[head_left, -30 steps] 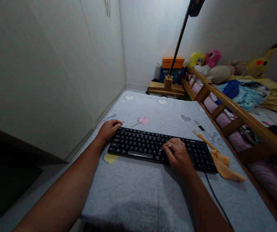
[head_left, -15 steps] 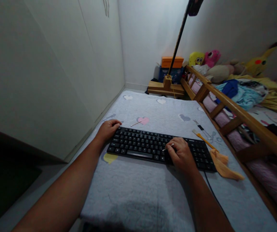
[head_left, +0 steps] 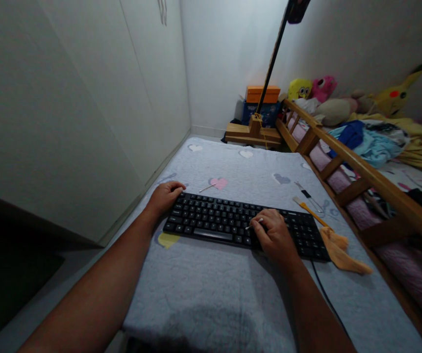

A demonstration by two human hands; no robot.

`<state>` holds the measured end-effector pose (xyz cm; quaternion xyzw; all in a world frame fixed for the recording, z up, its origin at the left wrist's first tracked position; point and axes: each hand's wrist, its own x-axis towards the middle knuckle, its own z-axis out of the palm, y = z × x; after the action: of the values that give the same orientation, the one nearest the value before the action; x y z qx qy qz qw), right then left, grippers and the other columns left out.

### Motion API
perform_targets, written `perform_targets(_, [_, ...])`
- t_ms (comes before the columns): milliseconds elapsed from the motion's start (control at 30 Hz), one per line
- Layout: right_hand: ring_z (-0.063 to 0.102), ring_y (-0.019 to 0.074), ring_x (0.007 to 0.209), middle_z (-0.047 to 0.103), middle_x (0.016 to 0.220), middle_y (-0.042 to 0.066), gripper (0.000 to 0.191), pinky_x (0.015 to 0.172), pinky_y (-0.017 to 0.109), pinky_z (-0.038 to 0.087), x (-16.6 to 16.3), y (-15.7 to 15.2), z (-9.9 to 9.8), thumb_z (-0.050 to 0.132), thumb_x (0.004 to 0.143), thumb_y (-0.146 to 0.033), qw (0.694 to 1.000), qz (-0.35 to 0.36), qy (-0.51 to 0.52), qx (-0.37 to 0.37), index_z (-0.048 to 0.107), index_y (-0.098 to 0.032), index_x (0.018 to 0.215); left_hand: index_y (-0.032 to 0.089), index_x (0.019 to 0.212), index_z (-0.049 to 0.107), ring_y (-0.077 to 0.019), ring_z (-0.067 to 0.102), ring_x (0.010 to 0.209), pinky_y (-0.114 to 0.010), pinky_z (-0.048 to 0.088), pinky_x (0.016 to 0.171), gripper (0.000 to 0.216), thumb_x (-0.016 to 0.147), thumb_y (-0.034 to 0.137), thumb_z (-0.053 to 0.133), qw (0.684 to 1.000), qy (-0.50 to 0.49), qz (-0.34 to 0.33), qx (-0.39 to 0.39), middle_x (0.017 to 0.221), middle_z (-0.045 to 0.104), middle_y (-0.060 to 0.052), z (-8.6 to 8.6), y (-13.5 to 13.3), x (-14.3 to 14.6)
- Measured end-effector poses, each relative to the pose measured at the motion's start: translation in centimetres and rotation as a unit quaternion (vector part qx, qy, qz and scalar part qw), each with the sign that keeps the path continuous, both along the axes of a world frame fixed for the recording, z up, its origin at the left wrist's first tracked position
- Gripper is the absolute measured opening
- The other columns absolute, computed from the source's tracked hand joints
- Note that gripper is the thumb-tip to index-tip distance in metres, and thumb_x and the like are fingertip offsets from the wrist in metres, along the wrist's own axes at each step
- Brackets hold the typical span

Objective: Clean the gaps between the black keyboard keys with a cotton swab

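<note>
A black keyboard (head_left: 211, 218) lies flat on the quilted cover, its cable trailing toward the lower right. My left hand (head_left: 163, 198) grips the keyboard's upper left corner, thumb along the edge. Pinched between thumb and fingers of my right hand (head_left: 275, 234) is a white cotton swab (head_left: 248, 227); one tip is at the keys right of the space bar, which the hand partly covers. Another cotton swab (head_left: 207, 188) rests behind the keyboard. To the right lie a brush with a yellow handle (head_left: 311, 212), a thin wire tool with a black band (head_left: 307, 194) and an orange cloth (head_left: 341, 252).
A wooden bed rail (head_left: 358, 169) runs along the right side, with clothes (head_left: 376, 142) and plush toys beyond it. White cabinet doors (head_left: 96, 98) stand on the left. At the far end a dark pole (head_left: 272, 61) rises from a wooden base (head_left: 253, 133), near stacked boxes (head_left: 262, 94).
My right hand has shifted slightly left along the keys with the cotton swab. My left hand and the keyboard have stayed in place.
</note>
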<state>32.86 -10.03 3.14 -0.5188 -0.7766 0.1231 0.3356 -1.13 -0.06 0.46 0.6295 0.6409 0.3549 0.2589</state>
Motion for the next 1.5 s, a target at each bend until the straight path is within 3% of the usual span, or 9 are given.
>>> perform_targets(300, [0.056, 0.022, 0.089, 0.065, 0.084, 0.005, 0.022, 0.086, 0.04, 0.039, -0.28, 0.12, -0.42, 0.051, 0.095, -0.024, 1.0, 0.009, -0.004, 0.003, 0.065, -0.022, 0.079, 0.017, 0.091, 0.075, -0.0265, 0.066, 0.079, -0.038, 0.052, 0.076, 0.034, 0.076, 0.039, 0.054, 1.0, -0.003, -0.003, -0.004, 0.083, 0.074, -0.006, -0.16, -0.02, -0.07])
perform_targets(933, [0.056, 0.0237, 0.094, 0.068, 0.088, 0.006, 0.02, 0.09, 0.042, 0.037, -0.62, 0.57, -0.8, 0.052, 0.095, -0.023, 1.0, -0.006, -0.004, 0.012, 0.07, -0.022, 0.086, 0.018, 0.088, 0.076, -0.028, 0.067, 0.084, -0.039, 0.052, 0.08, 0.032, 0.076, 0.04, 0.055, 1.0, -0.002, -0.004, 0.003, 0.085, 0.074, -0.006, -0.2, 0.03, -0.13])
perform_targets(1500, [0.056, 0.022, 0.09, 0.066, 0.085, 0.005, 0.021, 0.088, 0.04, 0.037, -0.85, 0.22, -0.29, 0.053, 0.094, -0.022, 1.0, 0.007, 0.006, 0.011, 0.068, -0.021, 0.08, 0.017, 0.089, 0.076, -0.0276, 0.068, 0.085, -0.041, 0.053, 0.084, 0.032, 0.077, 0.037, 0.055, 1.0, -0.005, -0.002, 0.002, 0.089, 0.075, -0.007, -0.35, 0.13, -0.11])
